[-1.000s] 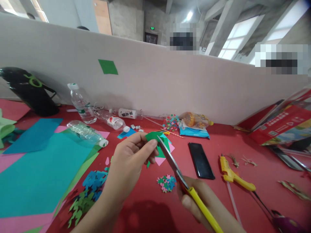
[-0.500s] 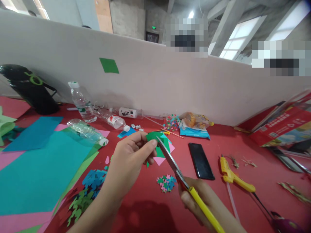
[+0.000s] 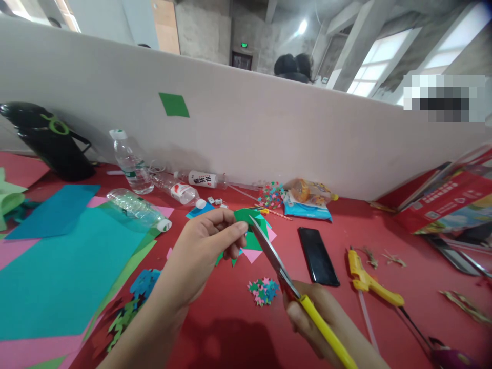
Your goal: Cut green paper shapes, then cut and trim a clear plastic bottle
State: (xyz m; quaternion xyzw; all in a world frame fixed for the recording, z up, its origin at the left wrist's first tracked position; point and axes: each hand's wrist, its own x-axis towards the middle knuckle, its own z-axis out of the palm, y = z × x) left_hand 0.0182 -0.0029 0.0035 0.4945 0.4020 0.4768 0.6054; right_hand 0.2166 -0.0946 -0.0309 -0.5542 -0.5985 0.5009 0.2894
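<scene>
Between thumb and fingers, my left hand (image 3: 209, 246) pinches a piece of green paper (image 3: 243, 215). My right hand (image 3: 311, 307) grips yellow-handled scissors (image 3: 284, 277), whose blades point up and left to the edge of that paper. The blades look nearly closed; whether they are cutting is too small to tell. Behind the held piece lie green and pink paper scraps (image 3: 252, 255). Below the blades sits a small pile of star-shaped paper cutouts (image 3: 263, 291). Left of my forearm are blue paper cutouts (image 3: 145, 283) and green cutouts (image 3: 122, 322), partly covered by it.
A black phone (image 3: 318, 256) and yellow glue gun (image 3: 371, 282) lie to the right. Plastic bottles (image 3: 132, 166) stand and lie along the white partition (image 3: 238, 128). Large teal paper sheets (image 3: 57, 277) cover the left. A black flask (image 3: 48, 143) leans there; a red box (image 3: 449, 200) stands right.
My left forearm has shifted slightly left and now covers more of the blue and green cutouts. The green paper and the scissors stay almost in place.
</scene>
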